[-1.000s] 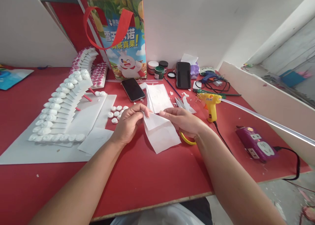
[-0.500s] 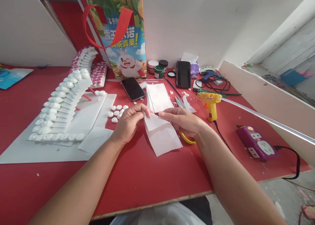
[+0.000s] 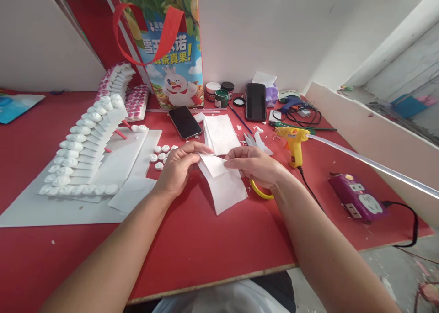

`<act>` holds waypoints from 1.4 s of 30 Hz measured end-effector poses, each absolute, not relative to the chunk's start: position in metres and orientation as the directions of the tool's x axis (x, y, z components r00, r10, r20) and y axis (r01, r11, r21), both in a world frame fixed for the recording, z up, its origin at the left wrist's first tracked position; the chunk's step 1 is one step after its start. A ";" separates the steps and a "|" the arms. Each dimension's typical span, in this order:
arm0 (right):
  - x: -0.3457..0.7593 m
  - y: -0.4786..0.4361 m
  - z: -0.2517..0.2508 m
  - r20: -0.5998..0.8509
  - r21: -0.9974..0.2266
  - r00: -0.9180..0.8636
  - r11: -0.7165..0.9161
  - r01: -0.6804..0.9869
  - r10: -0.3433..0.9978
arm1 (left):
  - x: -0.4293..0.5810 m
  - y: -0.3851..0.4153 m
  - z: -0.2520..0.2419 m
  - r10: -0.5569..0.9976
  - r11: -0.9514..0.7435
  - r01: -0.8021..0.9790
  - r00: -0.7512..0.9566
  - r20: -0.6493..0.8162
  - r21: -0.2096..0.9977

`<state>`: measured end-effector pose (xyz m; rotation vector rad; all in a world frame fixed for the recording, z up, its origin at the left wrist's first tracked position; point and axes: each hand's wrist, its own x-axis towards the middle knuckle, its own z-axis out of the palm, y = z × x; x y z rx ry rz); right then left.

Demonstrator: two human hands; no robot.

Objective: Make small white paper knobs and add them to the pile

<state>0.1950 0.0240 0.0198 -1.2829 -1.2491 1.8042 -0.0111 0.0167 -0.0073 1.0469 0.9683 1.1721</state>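
Between my hands is a sheet of thin white paper (image 3: 224,189) with its far end folded over toward me. My left hand (image 3: 181,167) pinches the left end of the fold between thumb and fingers. On the other side my right hand (image 3: 255,164) grips the right part of the folded flap. The near end of the sheet hangs loose over the red table. Just beyond the hands lies a stack of white paper (image 3: 222,132). Scissors with a yellow handle (image 3: 261,192) lie partly under my right hand. Small white rolled rosettes (image 3: 158,157) sit left of my left hand.
A curved row of white rosettes (image 3: 78,139) stands on white board (image 3: 24,208) at left. A phone (image 3: 185,122), paint jars (image 3: 221,98) and a gift bag (image 3: 174,71) are at the back. A yellow glue gun (image 3: 294,144) and purple power strip (image 3: 358,198) lie right.
The folded flap has shifted slightly, and the loose near end of the paper has swung a little left. My right fingers have curled further over the flap.
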 end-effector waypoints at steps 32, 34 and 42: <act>0.200 0.023 0.019 -0.288 -0.949 -0.319 -0.226 0.219 0.903 | -0.018 0.019 -0.007 0.979 0.082 -0.079 0.193 -0.066 0.994; 0.199 0.022 0.018 -0.268 -0.958 -0.370 -0.205 0.200 0.890 | -0.016 0.018 -0.006 0.976 0.088 -0.075 0.204 -0.071 0.993; 0.204 0.023 0.025 -0.272 -0.962 -0.417 -0.254 0.100 0.867 | -0.020 0.020 -0.011 0.961 0.106 -0.138 0.270 -0.066 0.985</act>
